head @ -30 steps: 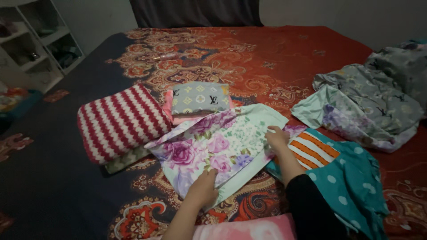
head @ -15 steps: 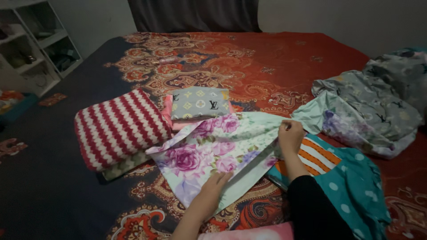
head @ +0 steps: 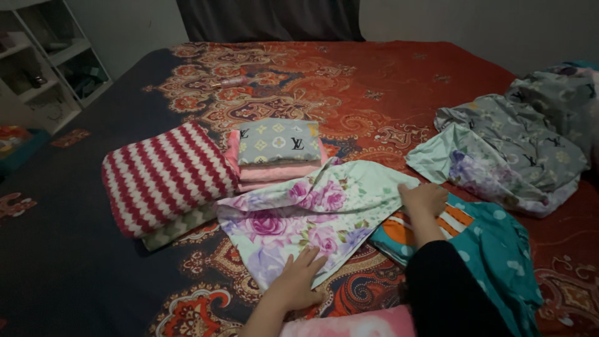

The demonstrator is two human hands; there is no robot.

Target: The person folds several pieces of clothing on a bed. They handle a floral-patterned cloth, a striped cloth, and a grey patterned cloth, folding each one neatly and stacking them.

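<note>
A pale floral cloth with purple roses lies spread on the red patterned bedspread. My left hand lies flat with fingers spread on the cloth's near edge. My right hand grips the cloth's right edge, resting over a teal dotted cloth with orange stripes. Behind the floral cloth sits a stack of folded grey and pink cloths.
A folded red-and-white zigzag blanket lies at the left. A crumpled heap of grey and floral sheets fills the right side. White shelves stand beyond the bed's left edge. A dark curtain hangs at the back.
My right hand has drawn the floral cloth's right edge over and down, folding it narrower. My left hand shifted to press flat on the near edge.
</note>
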